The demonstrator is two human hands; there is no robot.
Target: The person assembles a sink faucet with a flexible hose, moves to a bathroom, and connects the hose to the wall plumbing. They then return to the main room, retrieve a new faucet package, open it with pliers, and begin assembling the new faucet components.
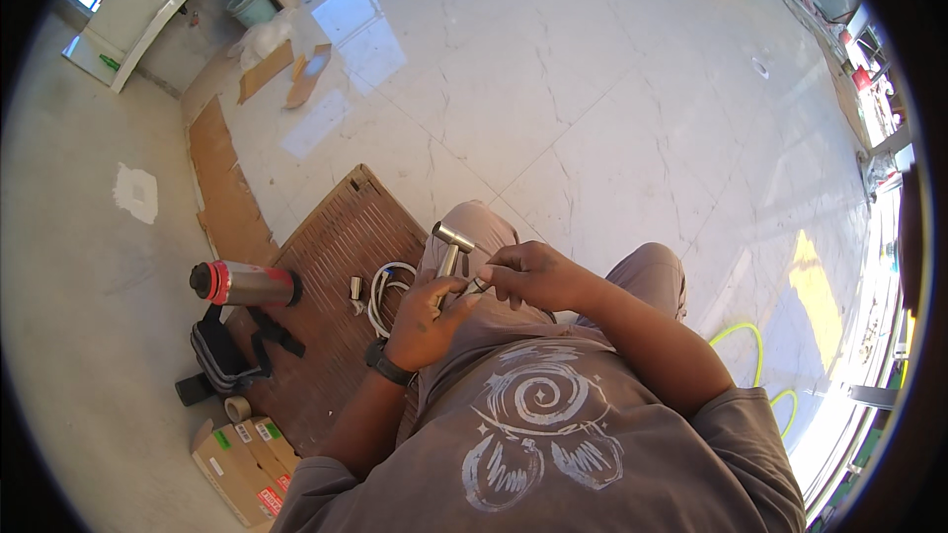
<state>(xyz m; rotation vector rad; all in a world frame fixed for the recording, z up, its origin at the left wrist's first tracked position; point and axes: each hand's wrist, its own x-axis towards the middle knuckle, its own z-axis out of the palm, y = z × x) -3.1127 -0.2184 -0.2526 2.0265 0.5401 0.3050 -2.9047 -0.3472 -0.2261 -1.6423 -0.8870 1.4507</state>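
Note:
My left hand (423, 324), with a dark watch on the wrist, is closed around the handle of a shiny metal sprayer-like piece (453, 237). Its short cylindrical head sticks up above the fingers. Fingers of my right hand (538, 274) pinch a small silver-and-dark part (478, 286) right beside my left thumb. Whether that part is joined to the metal piece cannot be seen. Left of my leg lie a coiled whitish hose (379, 302) and a small metal fitting (356, 288).
I sit with a brown slatted mat (326, 227) at my left. On or beside it are a steel-and-red bottle (252, 283), a black bag (225, 350), a tape roll (237, 409) and a cardboard box (237, 469). Cardboard pieces (225, 178) line the left wall; a yellow-green hose (758, 341) curves at right.

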